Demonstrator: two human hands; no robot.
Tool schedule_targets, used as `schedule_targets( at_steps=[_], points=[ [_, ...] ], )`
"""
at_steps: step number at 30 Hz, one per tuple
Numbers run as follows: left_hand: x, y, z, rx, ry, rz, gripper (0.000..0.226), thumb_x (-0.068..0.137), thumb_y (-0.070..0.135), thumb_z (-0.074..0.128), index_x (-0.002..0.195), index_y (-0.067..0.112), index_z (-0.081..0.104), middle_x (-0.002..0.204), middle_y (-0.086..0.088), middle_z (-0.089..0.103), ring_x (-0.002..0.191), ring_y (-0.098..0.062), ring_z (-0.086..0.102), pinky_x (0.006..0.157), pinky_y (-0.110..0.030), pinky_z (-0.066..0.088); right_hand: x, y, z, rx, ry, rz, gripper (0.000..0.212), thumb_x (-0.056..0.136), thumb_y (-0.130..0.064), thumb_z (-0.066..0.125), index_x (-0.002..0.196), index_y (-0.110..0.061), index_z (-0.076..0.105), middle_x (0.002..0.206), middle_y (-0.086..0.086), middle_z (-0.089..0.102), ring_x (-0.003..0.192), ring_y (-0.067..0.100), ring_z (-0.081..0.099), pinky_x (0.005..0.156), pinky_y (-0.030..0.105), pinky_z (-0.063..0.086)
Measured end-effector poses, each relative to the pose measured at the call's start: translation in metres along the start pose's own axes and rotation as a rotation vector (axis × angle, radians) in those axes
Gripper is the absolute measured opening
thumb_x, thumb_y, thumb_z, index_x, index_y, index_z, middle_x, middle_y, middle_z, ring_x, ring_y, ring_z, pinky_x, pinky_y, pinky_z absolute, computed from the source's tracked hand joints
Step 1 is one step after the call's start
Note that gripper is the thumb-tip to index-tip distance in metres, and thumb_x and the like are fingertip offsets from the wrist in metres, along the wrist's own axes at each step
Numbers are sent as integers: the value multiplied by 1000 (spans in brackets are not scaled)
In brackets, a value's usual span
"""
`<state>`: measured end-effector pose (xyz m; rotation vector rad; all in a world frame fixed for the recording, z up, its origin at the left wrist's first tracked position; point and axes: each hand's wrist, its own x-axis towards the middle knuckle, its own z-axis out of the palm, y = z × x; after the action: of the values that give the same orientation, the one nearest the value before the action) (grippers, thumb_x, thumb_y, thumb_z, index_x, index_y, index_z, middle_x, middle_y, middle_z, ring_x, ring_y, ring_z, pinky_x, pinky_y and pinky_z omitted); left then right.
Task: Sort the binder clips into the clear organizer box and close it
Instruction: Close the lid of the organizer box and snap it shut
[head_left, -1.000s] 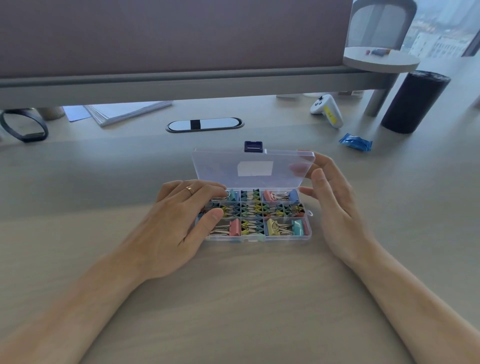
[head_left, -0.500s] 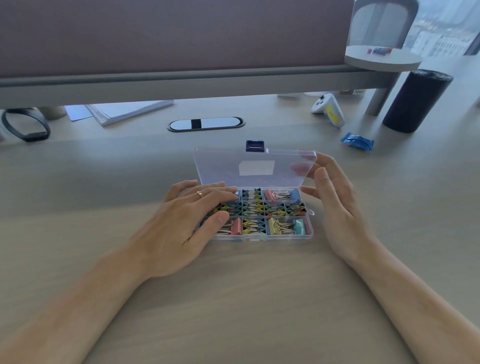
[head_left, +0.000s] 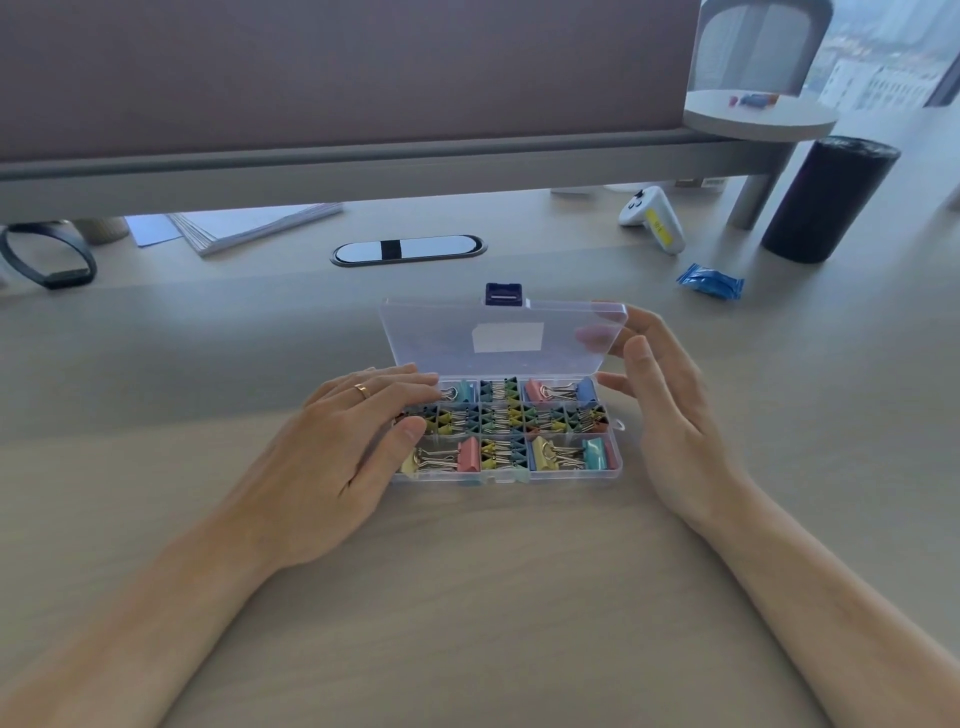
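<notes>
The clear organizer box lies open on the desk, its compartments filled with several coloured binder clips. Its transparent lid stands nearly upright at the back, with a dark blue latch on its top edge. My left hand rests flat on the left compartments with straight fingers, a ring on one of them. At the lid's right edge is my right hand, its fingers relaxed. Some of its fingertips show through the plastic from behind the lid.
A white game controller, a blue packet and a dark cylinder sit at the back right. A cable grommet is behind the box. Papers and a black band lie back left under a grey shelf.
My left hand's fingertips have drawn back slightly to the left over the box. The lid and my right hand stay about where they were.
</notes>
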<state>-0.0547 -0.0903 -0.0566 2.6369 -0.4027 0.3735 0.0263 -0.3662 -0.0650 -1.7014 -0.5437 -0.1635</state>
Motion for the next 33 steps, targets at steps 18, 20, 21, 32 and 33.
schedule_targets(
  at_steps=[18,20,21,32,33],
  points=[
    [-4,-1,0,6,239,-113,31,102,31,44,115,22,71,107,9,71,100,-2,60,86,-1,35,0,0,0,2,-1,-1,40,107,-45,33,134,-26,56,123,-7,69,117,17,67,88,35,60],
    [-4,0,-1,6,237,-107,31,102,31,44,115,22,71,109,9,71,103,-2,60,87,-3,36,0,-1,0,18,-3,-1,37,107,-43,32,132,-29,56,123,-7,69,117,18,68,87,36,61],
    [-4,0,-1,5,228,-102,31,102,30,45,116,22,71,110,10,71,104,-3,60,88,-6,38,0,-1,0,20,-6,-2,36,107,-44,33,131,-30,57,124,-7,69,116,19,68,87,37,62],
    [-3,2,-2,4,180,-114,34,102,35,42,120,26,69,118,12,70,108,-4,62,86,-7,40,-1,-2,1,16,18,-4,39,107,-40,31,131,-26,58,123,-9,69,115,8,67,83,19,56],
    [-3,2,-2,-3,192,-119,34,102,35,42,120,25,69,117,13,70,107,-2,62,86,-5,38,-1,-1,1,10,22,-2,40,107,-41,31,131,-25,58,124,-10,69,116,8,67,85,21,56]
  ],
)
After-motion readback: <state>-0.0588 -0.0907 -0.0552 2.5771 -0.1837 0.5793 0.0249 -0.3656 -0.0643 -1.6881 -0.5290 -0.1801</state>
